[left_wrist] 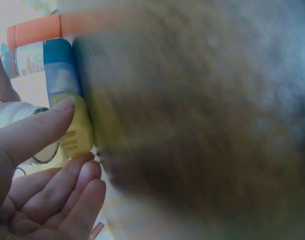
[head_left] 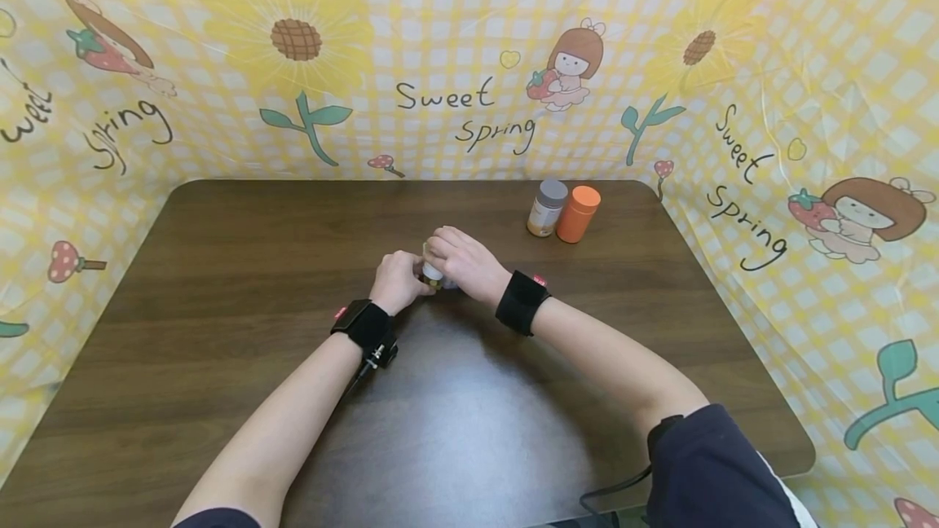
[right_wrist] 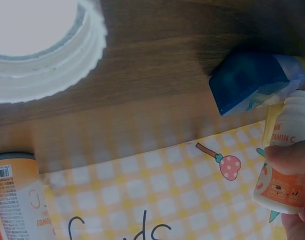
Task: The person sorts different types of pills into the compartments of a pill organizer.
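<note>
My right hand [head_left: 469, 263] grips a white, orange-labelled vitamin C bottle [right_wrist: 287, 160], thumb across its label. The bottle is uncapped and tipped, its open neck [left_wrist: 40, 112] pointing down over the yellow end of a pill box [left_wrist: 77, 125]. That box has yellow, light blue and dark blue sections; its dark blue end [right_wrist: 247, 82] shows in the right wrist view. My left hand [head_left: 396, 282] holds the yellow end between thumb and fingers. A white ridged cap [right_wrist: 47, 80] looms close to the right wrist camera. In the head view, the hands hide most of both objects.
Behind my right hand stand a grey-lidded bottle [head_left: 547, 209] and an orange bottle [head_left: 578, 214], side by side. The brown wooden table [head_left: 220, 267] meets a yellow checked cloth [head_left: 440, 39] at its back and sides.
</note>
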A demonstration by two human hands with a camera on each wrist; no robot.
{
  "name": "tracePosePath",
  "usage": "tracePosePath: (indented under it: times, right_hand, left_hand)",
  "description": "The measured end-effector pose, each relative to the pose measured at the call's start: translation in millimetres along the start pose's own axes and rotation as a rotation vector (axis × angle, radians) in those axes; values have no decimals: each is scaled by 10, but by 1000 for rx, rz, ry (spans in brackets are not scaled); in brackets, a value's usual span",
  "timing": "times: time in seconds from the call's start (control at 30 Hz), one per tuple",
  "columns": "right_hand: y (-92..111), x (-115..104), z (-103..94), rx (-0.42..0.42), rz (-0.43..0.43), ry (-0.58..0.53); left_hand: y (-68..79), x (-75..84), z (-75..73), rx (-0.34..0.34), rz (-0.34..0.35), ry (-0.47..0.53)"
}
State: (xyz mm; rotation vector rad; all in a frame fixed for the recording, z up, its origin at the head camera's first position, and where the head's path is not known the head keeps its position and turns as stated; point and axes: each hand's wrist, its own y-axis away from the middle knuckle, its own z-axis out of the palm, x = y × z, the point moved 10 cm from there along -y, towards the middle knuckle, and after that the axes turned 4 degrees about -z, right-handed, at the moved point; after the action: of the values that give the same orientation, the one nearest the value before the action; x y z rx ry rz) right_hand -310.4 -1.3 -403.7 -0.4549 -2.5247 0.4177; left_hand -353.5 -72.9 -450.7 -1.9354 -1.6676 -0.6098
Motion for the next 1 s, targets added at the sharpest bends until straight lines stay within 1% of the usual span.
tracePosePath:
  times: [0.27, 0.47, 0.67, 0.8, 1.0]
  right_hand:
    - [8, 19, 2, -9, 3, -19]
    - [1, 86, -73, 5, 24, -65]
    - [-20, 133, -110, -11, 36, -58]
    - [-26, 103, -100, 3, 23, -64]
    - [-27, -23, -35, 12, -30, -13]
  left_hand:
    - [1, 5, 9, -3, 6, -1]
    - [5, -5, 7, -10, -4, 21]
    - [-1, -24, 9, -13, -4, 30]
    - [7, -13, 6, -18, -2, 26]
    - [5, 13, -1, -6, 7, -8]
